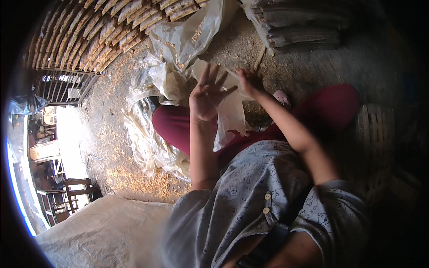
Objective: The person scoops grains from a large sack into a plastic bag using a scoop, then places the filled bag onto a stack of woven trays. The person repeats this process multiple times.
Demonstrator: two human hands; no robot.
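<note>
My left hand (207, 92) is raised with its fingers spread, over a translucent plastic sheet (229, 124) that hangs down between my knees. Nothing shows in its grasp. To the right, my right hand (251, 83) has bent fingers close to the sheet's upper edge; whether they pinch it is not clear. More crumpled plastic sheeting (157, 73) lies on the floor beyond and to the left of my bent left knee. A further piece of clear plastic (191, 40), dotted with yellowish crumbs, spreads out ahead.
Rows of flat slabs (110, 30) rest on a slatted rack (60, 85) at upper left. A stack of dark, thin sheets (301, 30) stands at upper right. Yellowish crumbs (140, 182) litter the floor. A pink clog (281, 97), slatted crate (375, 127) and wooden chair (78, 191) are also around.
</note>
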